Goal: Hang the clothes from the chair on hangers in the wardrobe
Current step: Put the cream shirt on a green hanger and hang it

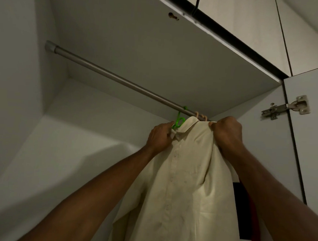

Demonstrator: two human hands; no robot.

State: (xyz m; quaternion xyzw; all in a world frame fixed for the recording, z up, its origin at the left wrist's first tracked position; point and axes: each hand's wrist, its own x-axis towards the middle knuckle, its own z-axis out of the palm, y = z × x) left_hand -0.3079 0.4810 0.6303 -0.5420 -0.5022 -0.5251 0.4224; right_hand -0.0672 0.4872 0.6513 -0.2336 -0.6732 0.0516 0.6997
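Cream button-up shirt (pixel 184 177) is up at the right end of the grey wardrobe rail (pixel 119 78), on a bright green hanger (pixel 179 120) whose hook goes over the rail. Left hand (pixel 160 136) pinches the collar right by the green hanger, right hand (pixel 227 133) is fisted around the fabric at the other shoulder. A couple of pale hooks sit on the rail just behind the collar. Something black and red (pixel 245 215) hangs behind the shirt on the right. Door hinge (pixel 285 107) further right.
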